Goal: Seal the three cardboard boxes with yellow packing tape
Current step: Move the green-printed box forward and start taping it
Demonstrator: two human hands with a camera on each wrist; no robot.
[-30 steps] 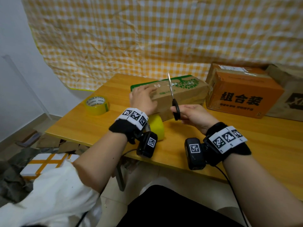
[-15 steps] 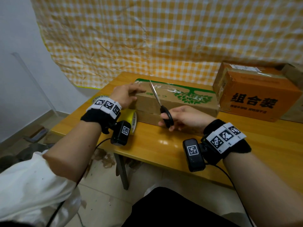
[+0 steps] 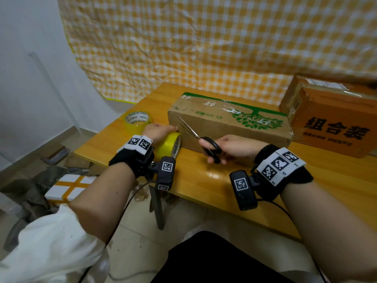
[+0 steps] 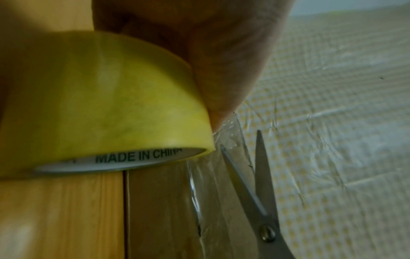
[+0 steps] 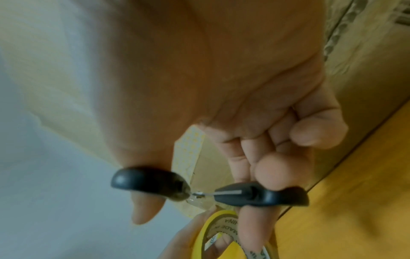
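Observation:
A long brown box with a green tree print (image 3: 228, 123) lies across the wooden table (image 3: 255, 180). My left hand (image 3: 157, 132) grips a yellow tape roll (image 3: 170, 145) (image 4: 99, 105) against the box's left end. A clear strip of tape (image 4: 230, 140) runs from the roll onto the box. My right hand (image 3: 230, 148) (image 5: 255, 122) holds black-handled scissors (image 3: 204, 141) (image 5: 199, 191). Their blades (image 4: 255, 184) are spread apart at the strip, just right of the roll. An orange box with black print (image 3: 334, 119) stands at the right.
A second yellowish tape roll (image 3: 137, 119) lies on the table's left corner. A white box crossed with yellow tape (image 3: 67, 186) and cardboard scraps sit on the floor at the left. A yellow checked cloth (image 3: 204, 41) hangs behind the table.
My left hand came down from the box's top and now holds the tape roll at its left end. The scissors tilted from upright toward the roll, blades now apart at the tape.

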